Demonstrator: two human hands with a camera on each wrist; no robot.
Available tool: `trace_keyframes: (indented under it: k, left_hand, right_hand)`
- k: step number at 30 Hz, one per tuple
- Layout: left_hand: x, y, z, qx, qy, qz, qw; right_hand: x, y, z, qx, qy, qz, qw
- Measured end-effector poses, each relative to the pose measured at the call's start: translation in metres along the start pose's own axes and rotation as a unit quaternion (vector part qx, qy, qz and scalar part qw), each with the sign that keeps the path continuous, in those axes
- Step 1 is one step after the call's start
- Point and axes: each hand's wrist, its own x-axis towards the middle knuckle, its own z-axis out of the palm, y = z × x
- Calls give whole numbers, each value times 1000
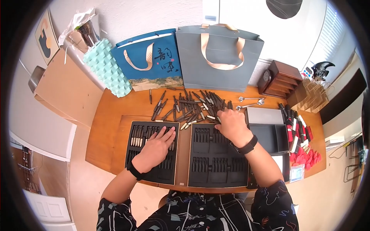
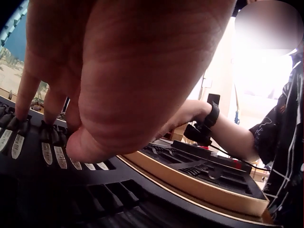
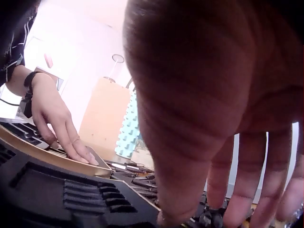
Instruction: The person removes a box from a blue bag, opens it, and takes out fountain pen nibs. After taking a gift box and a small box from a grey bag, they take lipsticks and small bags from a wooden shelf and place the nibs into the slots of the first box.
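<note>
An opened two-sided case (image 1: pixel 184 154) lies on the table, with a black slotted tray (image 1: pixel 200 148) in each half. My left hand (image 1: pixel 154 148) lies over the left tray, fingers stretched out, fingertips at its upper row. Slim dark sticks with pale, printed, pointed ends (image 2: pixel 60 156) stand in that tray's slots under the fingers. Beyond the case is a loose pile of similar dark sticks (image 1: pixel 189 104). My right hand (image 1: pixel 232 125) reaches over the right tray's top edge to the pile's right end. Its fingers (image 3: pixel 244 199) are extended and slightly apart in the right wrist view, close over the sticks.
Behind the pile stand a blue paper bag (image 1: pixel 154 61) and a grey paper bag (image 1: pixel 219 57). Silver spoon-like pieces (image 1: pixel 250 103) lie right of the pile. A dark open box (image 1: pixel 266 136), red-and-black tubes (image 1: pixel 298 127) and red pieces (image 1: pixel 306 158) take up the right side.
</note>
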Motion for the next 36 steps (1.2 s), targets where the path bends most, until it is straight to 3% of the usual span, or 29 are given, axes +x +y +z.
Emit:
trace_keyframes:
  k: [2,7,13,15,16,18,22,23,28,34,36]
  left_hand:
    - [-1,2,-1,-22,9,-7,1000]
    - [-4,6,7,-24,23,-20,999]
    - [-7,10,13,-19,32,-34,999]
    - [-6,10,16,-22,37,-34,998]
    - [-6,9,16,-25,42,-35,998]
    - [-6,10,13,-37,47,-38,997]
    - [-9,-4,11,-116,69,-11,991]
    - [-12,-13,10,-203,113,-5,973]
    - [-47,-55,-12,-225,195,-99,950]
    - [-104,-85,-12,-183,146,-126,964]
    - [-121,-84,-19,-205,133,-165,955]
  right_hand:
    - [1,5,14,0,-30,8,1000]
    - [4,13,35,-5,8,23,1000]
    - [3,12,30,-15,17,28,999]
    - [1,11,28,17,94,31,995]
    - [1,11,26,17,94,25,995]
    - [1,8,20,75,187,26,979]
    - [-9,-14,-9,137,229,-25,963]
    - [-11,-20,-12,155,260,-59,951]
    - [-31,-79,-29,217,224,-195,930]
    - [-48,-178,-2,219,142,-379,888]
    - [-51,-214,17,256,171,-413,857]
